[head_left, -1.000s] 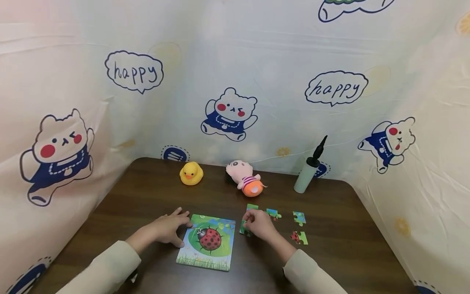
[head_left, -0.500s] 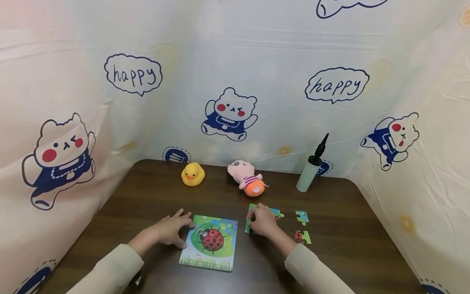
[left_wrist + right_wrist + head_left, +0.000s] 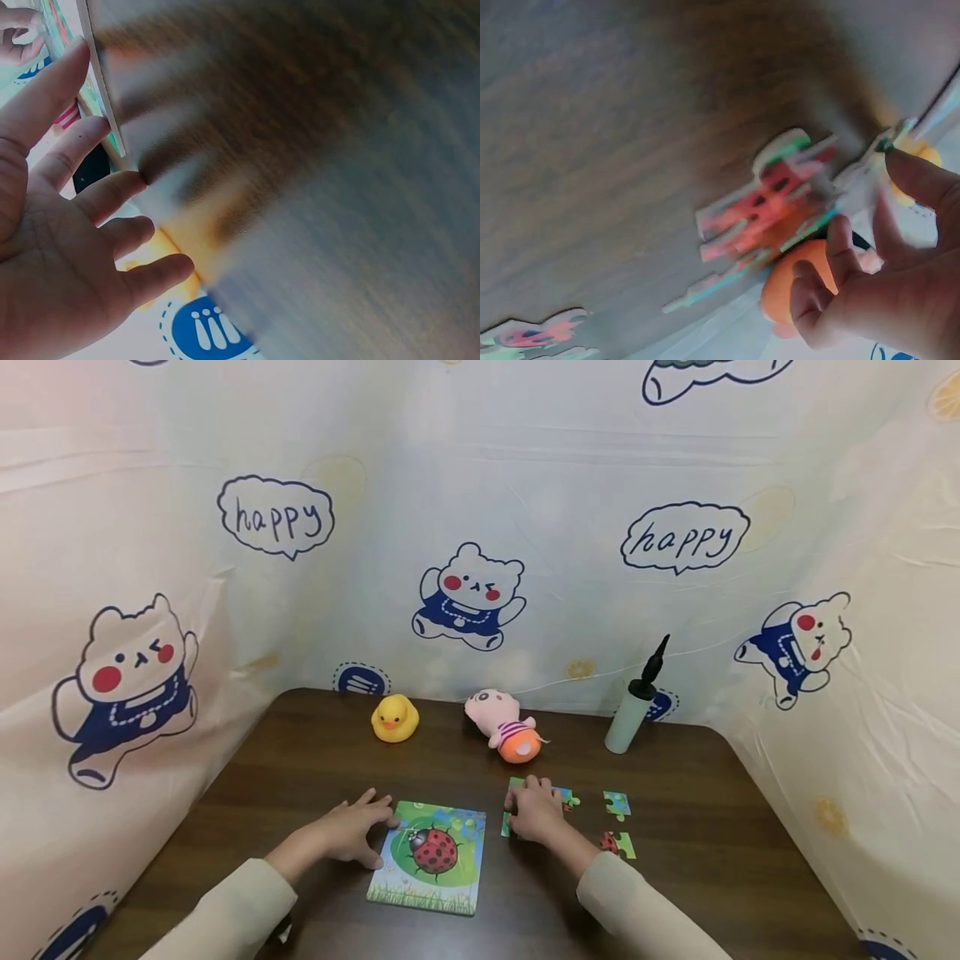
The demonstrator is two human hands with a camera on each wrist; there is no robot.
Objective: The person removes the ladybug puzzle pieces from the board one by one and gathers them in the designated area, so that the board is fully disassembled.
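The left hand [image 3: 341, 835] touches the left edge of a square puzzle board [image 3: 427, 868] bearing a ladybug picture. Its fingers are spread, and in the left wrist view the fingertips [image 3: 97, 126] meet the board's side. Right of the board, the right hand [image 3: 536, 814] bends over a cluster of jigsaw pieces, partly hiding them. Thumb and fingers pinch a jigsaw piece [image 3: 870, 161] at the table in the right wrist view. Red ladybug-patterned pieces [image 3: 761, 206] lie beside it. Two loose pieces rest farther right, one blue-green [image 3: 617, 804] and one red-green [image 3: 622, 844].
Along the table's back stand a yellow rubber duck [image 3: 394, 719], a pink plush toy [image 3: 504, 727] lying down, and a pale green hand pump [image 3: 628, 722] with a black nozzle. A printed curtain [image 3: 360, 593] surrounds the dark wooden table [image 3: 322, 927].
The right hand has moved slightly away from the body with its piece, to the upper part of the cluster, then stayed there. The left hand keeps its place at the board. The head view shifted slightly.
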